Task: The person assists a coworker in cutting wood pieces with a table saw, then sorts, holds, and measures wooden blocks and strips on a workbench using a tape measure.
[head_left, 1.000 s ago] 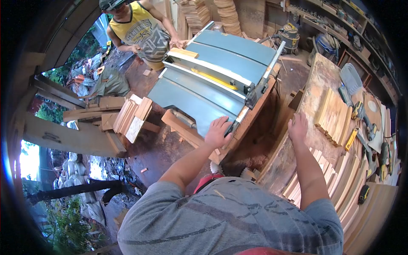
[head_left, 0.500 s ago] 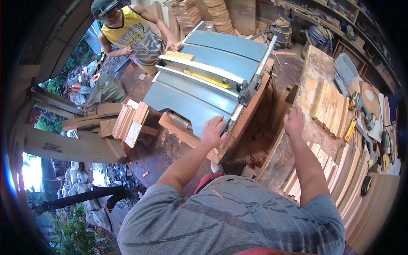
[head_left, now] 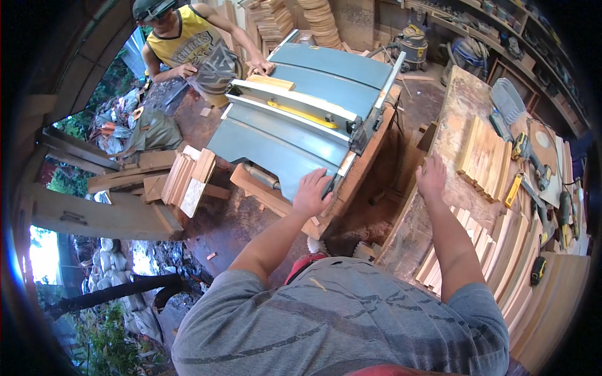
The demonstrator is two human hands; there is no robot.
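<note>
My left hand [head_left: 311, 194] lies flat on the near corner of a table saw [head_left: 263, 147], fingers stretched out, with nothing in it. My right hand [head_left: 431, 178] rests on the edge of a wooden workbench [head_left: 453, 113], its fingers extended and holding nothing. Beside that hand, several light wooden strips [head_left: 484, 156] lie side by side on the bench. Across the saw's top runs a metal fence [head_left: 295, 103] with a yellow strip [head_left: 302, 114] along it. At the saw's far side, a co-worker's hand [head_left: 258, 66] is on a wooden piece [head_left: 273, 82] behind the fence.
A co-worker in a yellow top [head_left: 195, 47] stands beyond the saw. Cordless drills [head_left: 522, 147] and a tape measure [head_left: 538, 269] lie on the bench. Stacked wood pieces [head_left: 188, 182] stand left of the saw. Shop vacuums [head_left: 411, 47] are at the back.
The co-worker's hand and the wooden piece have shifted slightly right along the fence. My hands stay where they were; the view has moved a little.
</note>
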